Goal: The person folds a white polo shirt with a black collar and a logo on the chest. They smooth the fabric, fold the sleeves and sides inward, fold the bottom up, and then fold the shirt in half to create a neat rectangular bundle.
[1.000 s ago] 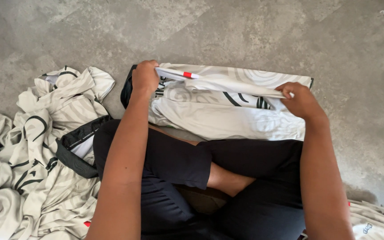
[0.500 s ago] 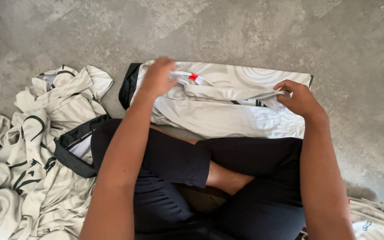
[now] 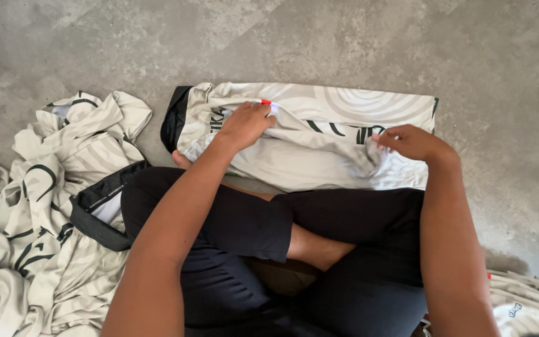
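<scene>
Cream patterned shirt (image 3: 319, 140), folded, lies on the concrete floor (image 3: 357, 43) before my crossed legs; my left hand (image 3: 244, 123) presses it flat, my right hand (image 3: 410, 142) pinches its fabric.

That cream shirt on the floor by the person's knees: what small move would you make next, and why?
Probably slide the left hand outward to flatten the cloth. The shirt lies folded lengthwise on the floor, but it is bunched and wrinkled between that hand and the right hand, which pinches the fabric near the other end. Smoothing would likely make the fold lie flat.
</scene>
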